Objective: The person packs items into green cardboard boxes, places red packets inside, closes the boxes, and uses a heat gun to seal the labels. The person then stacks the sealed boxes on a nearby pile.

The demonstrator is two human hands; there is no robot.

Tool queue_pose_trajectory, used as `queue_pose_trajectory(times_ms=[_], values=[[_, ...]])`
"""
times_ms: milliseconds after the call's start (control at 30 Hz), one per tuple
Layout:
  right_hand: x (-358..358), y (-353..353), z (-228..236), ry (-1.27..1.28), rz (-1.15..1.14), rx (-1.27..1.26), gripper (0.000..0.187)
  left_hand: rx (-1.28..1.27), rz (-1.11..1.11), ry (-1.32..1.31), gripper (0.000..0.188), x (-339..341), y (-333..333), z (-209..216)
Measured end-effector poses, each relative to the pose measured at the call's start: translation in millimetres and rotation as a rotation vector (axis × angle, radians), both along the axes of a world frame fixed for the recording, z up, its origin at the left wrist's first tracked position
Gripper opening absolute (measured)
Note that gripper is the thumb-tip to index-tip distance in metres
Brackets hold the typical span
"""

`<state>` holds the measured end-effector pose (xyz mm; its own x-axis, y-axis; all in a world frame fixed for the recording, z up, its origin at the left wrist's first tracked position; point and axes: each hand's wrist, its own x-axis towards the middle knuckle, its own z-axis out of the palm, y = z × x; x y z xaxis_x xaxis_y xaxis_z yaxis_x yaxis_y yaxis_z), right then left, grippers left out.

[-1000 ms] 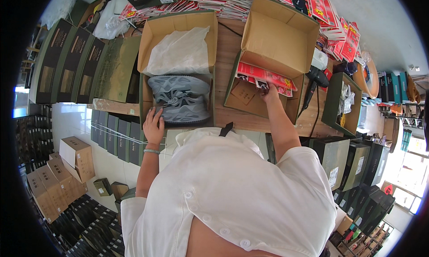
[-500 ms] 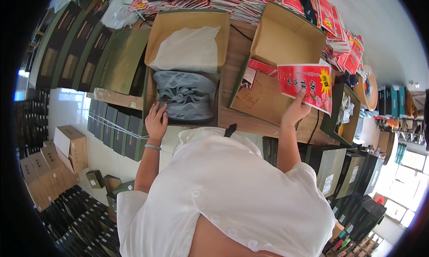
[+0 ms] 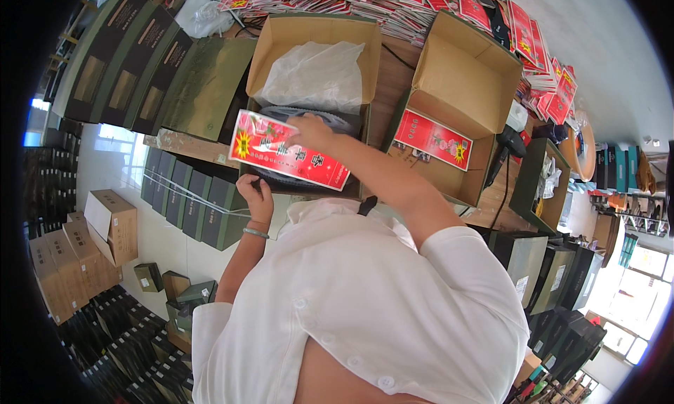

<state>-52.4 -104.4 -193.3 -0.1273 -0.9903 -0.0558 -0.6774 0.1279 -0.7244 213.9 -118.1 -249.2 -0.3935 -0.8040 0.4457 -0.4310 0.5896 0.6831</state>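
Right hand point(image 3: 311, 131) grips the top edge of a flat red packet point(image 3: 288, 151), fingers curled over it; packet held tilted, lying across the open top of the left cardboard box point(image 3: 316, 35). Packet's lower long edge hangs over the near wall of that box.

Left hand point(image 3: 256, 193) sits at the near wall of the same box, just under the packet's lower left part. Fingers bent, fingertips at the box edge; cannot tell whether they touch the packet or only the box. A green bangle point(image 3: 255, 232) on that wrist.

Inside the left box: a crumpled clear plastic bag point(image 3: 312, 74) at the far end, and grey material under the packet, mostly hidden.

Right cardboard box point(image 3: 467, 70) stands beside it on the wooden counter point(image 3: 392, 88), flaps up. One more red packet point(image 3: 433, 138) lies flat in its bottom.

Far edge of counter: a spread pile of red packets point(image 3: 407, 4). Dark green flat boxes point(image 3: 203, 88) lie left of the left box.
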Motion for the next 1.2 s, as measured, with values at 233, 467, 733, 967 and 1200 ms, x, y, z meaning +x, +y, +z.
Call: queue_pose_trajectory(times_ms=[233, 467, 733, 967, 1200], values=[[-13.5, 62.4, -11.6, -0.004, -0.601, -0.464, 0.041, 0.002, -0.134, -0.249, 0.033, 4.9, 3.7, 9.7], [-174.7, 238.1, -107.4, -0.655, -1.979, -0.292, 0.032, -0.15, -0.056, -0.323, 0.033, -1.6, 5.7, -5.4], [-222.2, 305.3, -180.1, -1.684, -1.724, -0.318, 0.014, -0.108, -0.065, -0.395, 0.033, -3.1, 3.0, 1.1], [-204.4, 271.7, -102.7, -1.586, -1.769, -0.395, 0.017, -0.129, -0.05, -0.377, 0.036, -0.7, 4.5, -3.6], [-164.1, 341.6, 5.9, -1.662, -1.171, -0.769, 0.02, -0.027, 0.123, -0.15, 0.037, -8.4, 25.7, -8.8]])
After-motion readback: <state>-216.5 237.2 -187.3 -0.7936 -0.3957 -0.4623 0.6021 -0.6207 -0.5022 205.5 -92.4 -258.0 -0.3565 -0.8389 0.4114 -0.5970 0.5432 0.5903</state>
